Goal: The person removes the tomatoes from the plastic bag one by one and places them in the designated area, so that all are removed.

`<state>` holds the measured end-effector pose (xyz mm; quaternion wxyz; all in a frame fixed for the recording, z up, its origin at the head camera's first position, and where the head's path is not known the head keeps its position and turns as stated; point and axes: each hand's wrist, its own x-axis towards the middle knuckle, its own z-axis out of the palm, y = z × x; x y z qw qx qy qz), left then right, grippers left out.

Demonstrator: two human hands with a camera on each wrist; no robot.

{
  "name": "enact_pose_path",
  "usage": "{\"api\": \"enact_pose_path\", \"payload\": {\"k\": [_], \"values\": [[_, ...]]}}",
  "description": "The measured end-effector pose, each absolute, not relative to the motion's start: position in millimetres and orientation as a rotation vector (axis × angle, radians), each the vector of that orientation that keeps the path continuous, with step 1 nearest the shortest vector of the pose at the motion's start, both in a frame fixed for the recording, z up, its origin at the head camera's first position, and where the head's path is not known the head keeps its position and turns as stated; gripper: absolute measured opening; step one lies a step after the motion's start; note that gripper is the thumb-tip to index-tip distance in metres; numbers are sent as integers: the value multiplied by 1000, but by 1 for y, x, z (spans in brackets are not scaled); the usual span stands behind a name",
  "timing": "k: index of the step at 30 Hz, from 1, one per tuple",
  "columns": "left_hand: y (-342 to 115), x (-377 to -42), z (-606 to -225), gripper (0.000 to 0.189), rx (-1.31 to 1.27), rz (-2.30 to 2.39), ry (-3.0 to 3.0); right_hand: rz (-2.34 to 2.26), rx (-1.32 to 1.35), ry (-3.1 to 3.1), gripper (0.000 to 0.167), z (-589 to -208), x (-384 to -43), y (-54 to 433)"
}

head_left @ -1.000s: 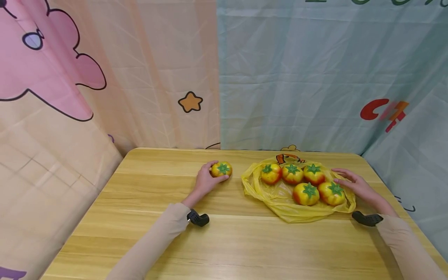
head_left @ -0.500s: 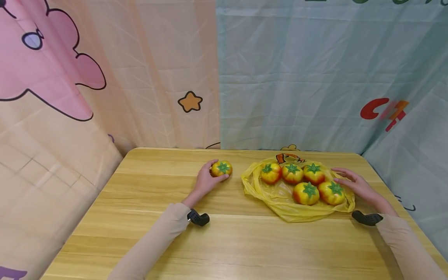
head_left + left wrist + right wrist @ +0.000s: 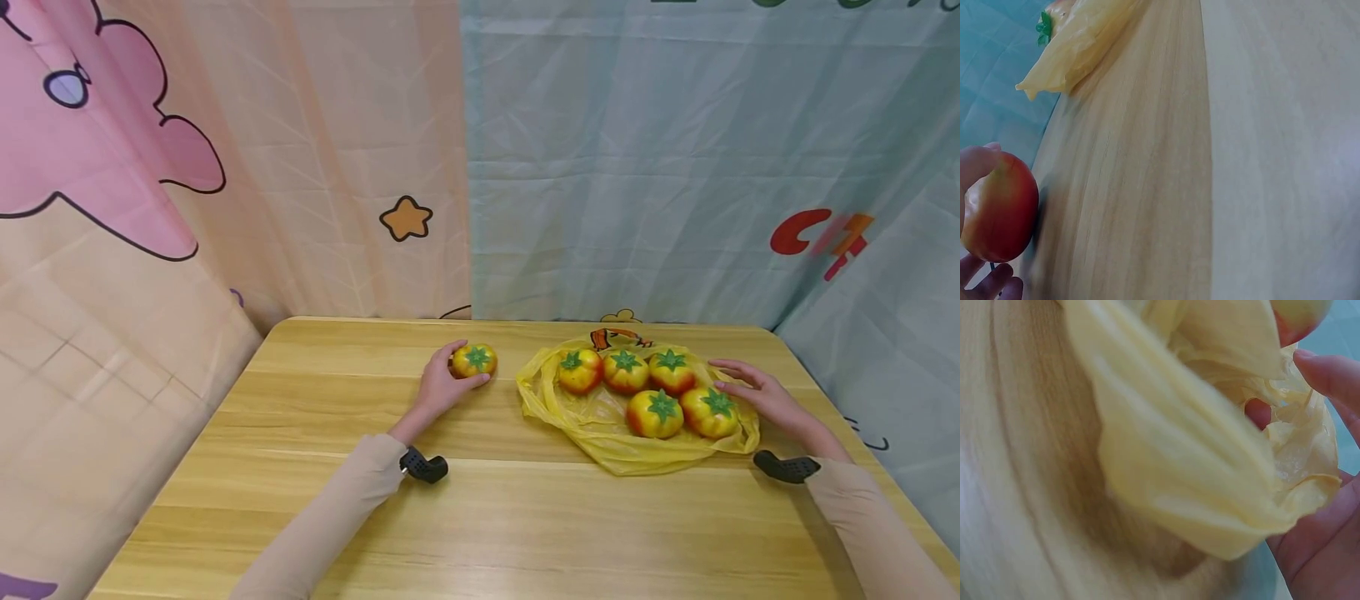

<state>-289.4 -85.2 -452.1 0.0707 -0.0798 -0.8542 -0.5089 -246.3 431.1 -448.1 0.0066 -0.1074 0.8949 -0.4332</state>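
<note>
The left hand (image 3: 442, 383) has its thumb and fingers curved round a glossy yellow-and-red, tomato-shaped fruit with a green star-shaped cap (image 3: 474, 361), a firm grasp from the side, and that fruit sits cap-up towards the far edge of the pale wood-grain desk (image 3: 525, 525), left of the bag. Over on the right, the right hand (image 3: 768, 400) is loosely spread, thumb and fingers apart, touching the side of a crumpled, thin yellow plastic bag (image 3: 543, 400); the right wrist view catches the plastic lying between thumb and fingers, the thumb tip right by a fruit. Five matching fruits (image 3: 655, 414) are gathered on the opened bag, three in the far row, two in the near one, caps showing.

Now the writing: up on the printed cloth backdrop (image 3: 637, 183), green lettering (image 3: 810, 3) is sliced off by the top edge, so it can't be read whole. Further down the cloth, a red, C-like mark (image 3: 798, 232) sits beside slanting orange and red shapes, and an orange star with a dark outline (image 3: 407, 218) is printed left of centre.
</note>
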Motion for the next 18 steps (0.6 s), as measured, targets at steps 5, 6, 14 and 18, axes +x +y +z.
{"api": "enact_pose_path", "payload": {"k": [5, 6, 14, 18], "values": [[-85, -290, -451, 71, -224, -1526, -2536, -1368, -351, 2799, 47, -449, -246, 431], [-85, -290, -450, 72, -215, -1523, -2526, -1371, -353, 2798, 47, -449, -247, 432], [-83, -289, -444, 71, -183, -1493, -2498, -1367, -345, 2795, 48, -451, -247, 434], [-83, -289, -444, 71, -177, -1500, -2502, -1356, -338, 2805, 48, -451, -247, 434]]}}
